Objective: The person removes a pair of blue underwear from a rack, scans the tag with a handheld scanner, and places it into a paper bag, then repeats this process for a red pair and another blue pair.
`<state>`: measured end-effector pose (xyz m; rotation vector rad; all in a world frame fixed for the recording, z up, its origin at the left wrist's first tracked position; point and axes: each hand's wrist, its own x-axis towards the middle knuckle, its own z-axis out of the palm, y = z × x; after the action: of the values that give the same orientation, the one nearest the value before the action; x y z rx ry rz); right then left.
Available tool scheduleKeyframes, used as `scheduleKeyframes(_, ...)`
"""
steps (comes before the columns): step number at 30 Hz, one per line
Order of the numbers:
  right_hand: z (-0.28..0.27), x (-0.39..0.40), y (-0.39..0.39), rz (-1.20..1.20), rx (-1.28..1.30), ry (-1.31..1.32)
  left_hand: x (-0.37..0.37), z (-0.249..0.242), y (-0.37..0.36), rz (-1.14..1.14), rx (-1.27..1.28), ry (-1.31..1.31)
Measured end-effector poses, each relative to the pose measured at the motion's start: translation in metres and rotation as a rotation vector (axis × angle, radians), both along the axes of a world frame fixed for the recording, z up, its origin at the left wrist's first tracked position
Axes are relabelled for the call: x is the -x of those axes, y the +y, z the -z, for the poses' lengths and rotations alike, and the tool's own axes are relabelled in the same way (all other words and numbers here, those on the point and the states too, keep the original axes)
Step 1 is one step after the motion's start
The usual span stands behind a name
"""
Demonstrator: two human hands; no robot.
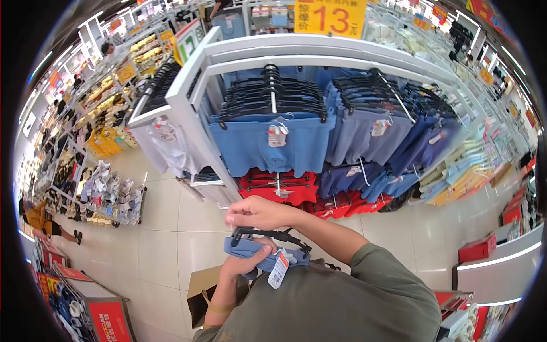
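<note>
My left hand (pixel 246 264) is closed around bunched blue shorts (pixel 265 256), held low in front of my body. A black clip hanger (pixel 270 233) lies along the upper edge of the fabric. From the shorts hangs a white and orange price tag (pixel 278 270). Just above the hanger's left end is my right hand (pixel 259 213), its fingers pointing left and loosely bent. I see nothing between those fingers. Part of the shorts is hidden by my left hand.
Ahead stands a white rack (pixel 196 85) with blue shorts (pixel 268 145) on black hangers and red garments (pixel 279 185) below. A yellow price sign (pixel 330 17) tops it. An open cardboard box (pixel 199 285) sits beside my left arm. At left is a bin of packaged goods (pixel 114 194).
</note>
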<state>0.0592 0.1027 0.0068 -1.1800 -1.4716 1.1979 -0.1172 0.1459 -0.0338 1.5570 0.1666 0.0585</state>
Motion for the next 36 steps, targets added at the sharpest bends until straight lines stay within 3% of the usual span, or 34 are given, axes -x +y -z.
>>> scheduleKeyframes(4,-0.013,0.010,-0.011,-0.040,0.008,0.114,0.017,0.013,0.006,-0.108,-0.004,-0.060)
scheduleKeyframes(7,-0.047,0.024,-0.023,0.005,-0.028,-0.053,0.025,0.014,0.005,-0.223,0.166,-0.080)
scheduleKeyframes(8,-0.040,0.030,-0.021,0.024,-0.108,-0.209,0.028,0.018,0.006,-0.241,0.224,-0.048)
scheduleKeyframes(11,-0.018,0.044,-0.011,0.144,-0.457,-0.327,0.036,0.024,0.013,-0.246,0.170,-0.055)
scheduleKeyframes(12,-0.027,0.048,-0.012,0.141,-0.367,-0.279,0.037,0.023,0.014,-0.241,0.144,-0.046)
scheduleKeyframes(17,-0.022,0.063,-0.002,0.261,-0.461,-0.229,0.049,0.020,0.017,-0.260,0.107,0.021)
scheduleKeyframes(20,-0.031,0.059,0.003,0.352,-0.441,-0.203,0.059,0.032,0.025,-0.160,0.200,-0.035)
scheduleKeyframes(23,-0.035,0.076,0.014,0.283,-0.463,-0.281,0.064,0.024,0.016,-0.416,0.339,0.097)
scheduleKeyframes(24,-0.031,0.091,0.020,0.194,-0.507,-0.323,0.063,0.042,0.017,-0.457,-0.001,0.014)
scheduleKeyframes(25,-0.026,0.107,0.025,0.107,-0.554,-0.363,0.065,0.075,0.022,-0.336,-0.255,-0.077)
scheduleKeyframes(26,-0.022,0.122,0.028,0.035,-0.475,-0.470,0.069,0.091,0.021,-0.318,-0.397,-0.132)
scheduleKeyframes(29,-0.011,0.161,0.032,-0.177,-0.232,-0.792,0.076,0.105,0.018,-0.432,-0.216,-0.085)
scheduleKeyframes(31,0.006,0.169,0.027,-0.042,-0.411,-0.785,0.084,0.103,0.016,-0.516,-0.081,-0.076)
scheduleKeyframes(34,-0.026,0.147,0.004,0.184,-0.656,-0.771,0.093,0.098,0.019,-0.605,0.096,-0.089)
scheduleKeyframes(36,-0.031,0.111,-0.018,0.385,-0.606,-0.768,0.097,0.086,0.021,-0.623,0.257,-0.116)
